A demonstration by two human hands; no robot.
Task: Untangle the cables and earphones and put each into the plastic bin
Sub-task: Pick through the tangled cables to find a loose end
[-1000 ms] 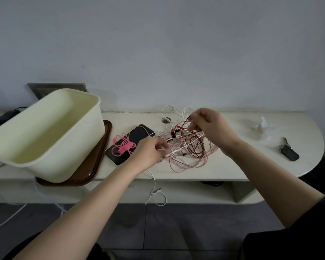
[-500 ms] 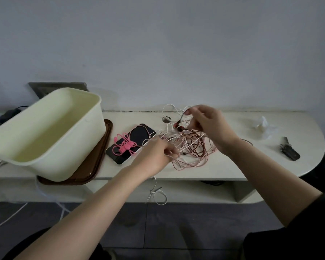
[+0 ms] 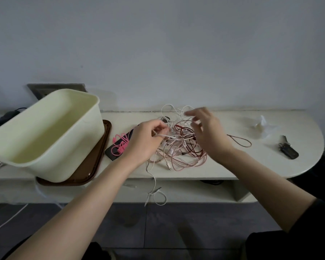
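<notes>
One plastic bin [image 3: 73, 156] stands on brown tray [image 3: 101, 145].

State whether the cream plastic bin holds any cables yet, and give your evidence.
Empty: the cream plastic bin shows a bare inside; the tangle of red, pink and white cables lies on the pale table.

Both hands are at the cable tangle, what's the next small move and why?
Probably lower the right hand onto the tangle to pin it while the left hand draws out the white cable it pinches: the right hand looks free, and the strands are knotted.
</notes>
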